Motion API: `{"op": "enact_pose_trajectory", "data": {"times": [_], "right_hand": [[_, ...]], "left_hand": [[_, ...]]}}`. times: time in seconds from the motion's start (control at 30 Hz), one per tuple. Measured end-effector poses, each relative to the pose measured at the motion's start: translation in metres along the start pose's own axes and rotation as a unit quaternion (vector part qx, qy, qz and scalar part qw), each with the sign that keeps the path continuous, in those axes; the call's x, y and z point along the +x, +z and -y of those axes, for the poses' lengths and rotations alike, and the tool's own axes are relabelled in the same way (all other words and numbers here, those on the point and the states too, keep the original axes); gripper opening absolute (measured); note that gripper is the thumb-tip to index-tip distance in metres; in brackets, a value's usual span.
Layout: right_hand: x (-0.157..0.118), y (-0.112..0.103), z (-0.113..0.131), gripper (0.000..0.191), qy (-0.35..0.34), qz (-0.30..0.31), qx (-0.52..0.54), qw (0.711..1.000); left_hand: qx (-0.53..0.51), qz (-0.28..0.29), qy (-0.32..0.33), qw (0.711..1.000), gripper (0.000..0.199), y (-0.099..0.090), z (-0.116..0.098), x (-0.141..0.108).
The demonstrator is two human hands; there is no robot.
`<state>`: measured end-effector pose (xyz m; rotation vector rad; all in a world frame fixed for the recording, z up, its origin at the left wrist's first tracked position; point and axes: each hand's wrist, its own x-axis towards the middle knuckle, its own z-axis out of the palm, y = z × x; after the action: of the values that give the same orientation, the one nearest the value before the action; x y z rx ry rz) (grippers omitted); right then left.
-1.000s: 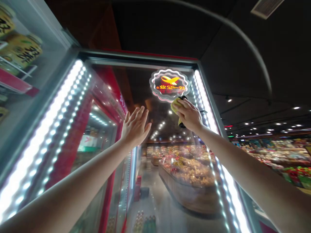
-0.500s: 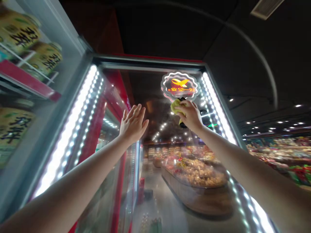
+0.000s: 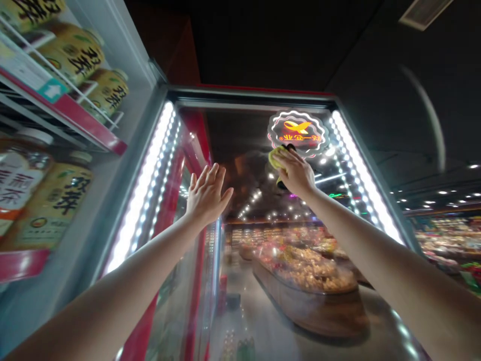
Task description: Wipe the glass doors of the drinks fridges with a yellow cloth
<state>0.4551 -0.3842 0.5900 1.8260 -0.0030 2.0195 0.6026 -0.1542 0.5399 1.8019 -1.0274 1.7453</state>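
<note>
A glass door with lit strips down both sides stands open in front of me. Against or close to its pane, my left hand is spread flat with nothing in it. My right hand is closed around a yellow-green cloth at the upper right of the glass. Dark patches show above and below the cloth; I cannot tell whether they belong to it. Just above that hand, a glowing scalloped sign with an orange emblem sits on the pane.
To my left, cooler shelves hold several yellow-labelled bottles behind a wire rail, with more bottles below. Through the glass, a rounded wooden display stand heaped with goods shows on the floor. A ceiling vent is overhead.
The view has turned left, so the door and sign sit further right and more shelf shows. My right hand with the cloth has shifted slightly left relative to the sign. My left hand stays spread.
</note>
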Motion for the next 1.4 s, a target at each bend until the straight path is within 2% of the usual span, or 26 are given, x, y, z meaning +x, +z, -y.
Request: {"op": "enact_pose_trajectory", "data": {"times": [0.07,0.13,0.2,0.27,0.33,0.37,0.43,0.5,0.57,0.63,0.7,0.77,0.87,0.93,1.0,1.07,1.13,1.2,1.27,1.33,1.4], "right_hand": [[0.023,0.009,0.006,0.051,0.064,-0.024,-0.012,0.998],[0.041,0.020,0.028,0.050,0.082,-0.020,-0.018,0.996],[0.043,0.027,0.053,0.050,0.038,0.007,-0.013,0.999],[0.028,0.026,0.067,0.048,-0.045,0.040,0.004,0.998],[0.008,0.018,0.064,0.047,-0.112,0.061,0.024,0.992],[0.000,0.014,0.057,0.048,-0.122,0.062,0.029,0.990],[-0.002,0.010,0.041,0.051,-0.092,0.045,0.030,0.994],[0.014,0.016,0.036,0.053,-0.022,0.015,0.022,0.999],[0.039,0.028,0.049,0.052,0.040,-0.006,0.016,0.999],[0.058,0.041,0.077,0.050,0.052,-0.004,0.016,0.999],[0.059,0.049,0.106,0.048,0.005,0.016,0.028,0.999],[0.042,0.047,0.119,0.047,-0.065,0.041,0.047,0.996],[0.008,0.034,0.106,0.046,-0.118,0.057,0.063,0.989],[-0.001,0.026,0.086,0.047,-0.085,0.037,0.052,0.994],[0.011,0.026,0.076,0.048,-0.014,0.006,0.031,0.999],[0.035,0.034,0.083,0.049,0.054,-0.014,0.012,0.998],[0.060,0.046,0.104,0.048,0.078,-0.011,0.002,0.997],[0.072,0.055,0.129,0.047,0.041,0.014,0.006,0.999],[0.068,0.058,0.145,0.046,-0.041,0.051,0.022,0.998],[0.055,0.054,0.144,0.046,-0.123,0.075,0.045,0.989],[0.044,0.049,0.132,0.047,-0.143,0.064,0.057,0.986]], "left_hand": [[-0.004,-0.011,0.004,1.000,0.069,0.002,0.005,-0.001],[-0.007,-0.019,0.001,1.000,0.068,0.005,0.006,-0.001],[-0.009,-0.018,0.000,1.000,0.068,0.006,0.006,-0.001],[-0.006,-0.004,0.003,1.000,0.068,0.003,0.005,-0.002],[0.002,0.012,0.000,1.000,0.069,-0.003,0.007,-0.003],[0.007,0.017,-0.008,1.000,0.069,-0.006,0.009,-0.004],[0.011,0.019,-0.030,0.999,0.069,-0.010,0.016,-0.006],[0.008,0.016,-0.043,0.999,0.069,-0.012,0.024,-0.008],[0.004,0.012,-0.036,0.999,0.069,-0.011,0.032,-0.010],[0.003,0.004,-0.020,1.000,0.069,-0.008,0.037,-0.013],[0.001,-0.003,-0.011,1.000,0.069,-0.005,0.042,-0.016],[-0.006,-0.008,-0.022,1.000,0.071,-0.004,0.045,-0.020],[-0.025,-0.012,-0.052,0.998,0.076,-0.006,0.049,-0.024],[-0.033,-0.007,-0.059,0.998,0.078,-0.008,0.050,-0.027],[-0.033,0.002,-0.059,0.998,0.077,-0.009,0.050,-0.028],[-0.034,0.004,-0.057,0.998,0.076,-0.009,0.049,-0.028],[-0.035,-0.004,-0.054,0.998,0.075,-0.009,0.048,-0.029],[-0.034,-0.001,-0.052,0.998,0.075,-0.010,0.048,-0.030],[-0.028,0.015,-0.053,0.998,0.075,-0.012,0.050,-0.032],[-0.018,0.023,-0.058,0.998,0.075,-0.014,0.056,-0.035],[-0.006,0.016,-0.067,0.998,0.073,-0.015,0.065,-0.039]]}}
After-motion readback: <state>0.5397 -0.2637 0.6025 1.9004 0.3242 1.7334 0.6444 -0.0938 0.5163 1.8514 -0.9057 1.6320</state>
